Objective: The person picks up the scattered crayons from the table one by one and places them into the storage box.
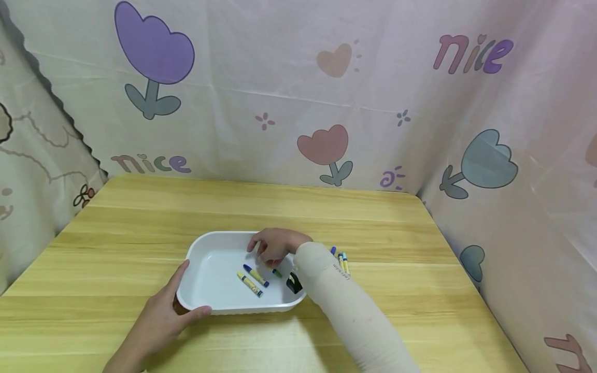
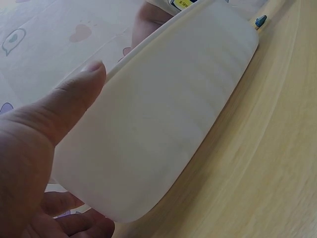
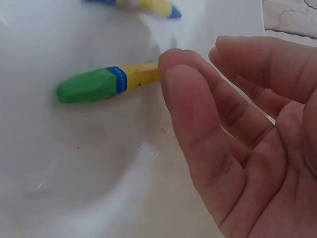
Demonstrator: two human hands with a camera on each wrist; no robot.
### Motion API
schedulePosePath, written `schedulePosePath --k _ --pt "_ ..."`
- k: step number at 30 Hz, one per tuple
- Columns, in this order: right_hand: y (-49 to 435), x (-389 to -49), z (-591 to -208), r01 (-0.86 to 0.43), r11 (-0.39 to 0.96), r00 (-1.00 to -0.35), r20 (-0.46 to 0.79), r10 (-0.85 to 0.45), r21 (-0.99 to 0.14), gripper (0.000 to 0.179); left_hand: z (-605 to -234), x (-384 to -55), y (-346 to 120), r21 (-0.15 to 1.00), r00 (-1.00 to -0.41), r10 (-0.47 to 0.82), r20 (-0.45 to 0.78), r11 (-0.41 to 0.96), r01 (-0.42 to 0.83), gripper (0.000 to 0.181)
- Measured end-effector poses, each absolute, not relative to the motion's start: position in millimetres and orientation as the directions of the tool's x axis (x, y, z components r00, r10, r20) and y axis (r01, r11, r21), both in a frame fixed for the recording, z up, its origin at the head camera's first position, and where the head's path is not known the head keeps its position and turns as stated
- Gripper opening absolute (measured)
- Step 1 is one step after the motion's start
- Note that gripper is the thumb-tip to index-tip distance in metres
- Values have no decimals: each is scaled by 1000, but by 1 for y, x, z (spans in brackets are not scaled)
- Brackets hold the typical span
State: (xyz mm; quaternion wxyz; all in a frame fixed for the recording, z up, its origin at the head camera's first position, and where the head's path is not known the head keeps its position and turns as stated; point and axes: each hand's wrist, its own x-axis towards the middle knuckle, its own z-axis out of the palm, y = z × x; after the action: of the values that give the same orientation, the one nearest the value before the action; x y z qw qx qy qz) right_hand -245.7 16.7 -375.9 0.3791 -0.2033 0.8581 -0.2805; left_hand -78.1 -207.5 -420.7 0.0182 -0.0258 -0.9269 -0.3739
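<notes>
A white plastic tray (image 1: 212,269) sits on the wooden table. My left hand (image 1: 160,308) grips its left end, thumb over the front rim and fingers around the side; in the left wrist view the thumb (image 2: 74,99) lies against the outer wall. Inside the tray, my right hand (image 1: 275,246) reaches down and pinches a green crayon (image 3: 89,85) by its yellow-wrapped end between thumb and forefinger. A blue crayon (image 1: 255,275) and a yellow crayon (image 1: 249,284) lie on the tray's floor close by.
Several more crayons (image 1: 343,263) lie on the table right of the tray, partly hidden by the right sleeve (image 1: 350,305). A small black object (image 1: 294,283) shows beside that sleeve. A printed curtain (image 1: 261,62) hangs behind the table.
</notes>
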Motion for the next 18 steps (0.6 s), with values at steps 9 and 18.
schedulePosePath --k 9,18 --pt "25 -248 -365 -166 731 -630 -499 -595 -662 29 -421 -78 -208 688 -996 33 77 722 77 107" --pt "40 -254 -348 -218 697 -664 -419 -619 -683 33 -421 -77 -208 687 -996 39 80 722 83 107"
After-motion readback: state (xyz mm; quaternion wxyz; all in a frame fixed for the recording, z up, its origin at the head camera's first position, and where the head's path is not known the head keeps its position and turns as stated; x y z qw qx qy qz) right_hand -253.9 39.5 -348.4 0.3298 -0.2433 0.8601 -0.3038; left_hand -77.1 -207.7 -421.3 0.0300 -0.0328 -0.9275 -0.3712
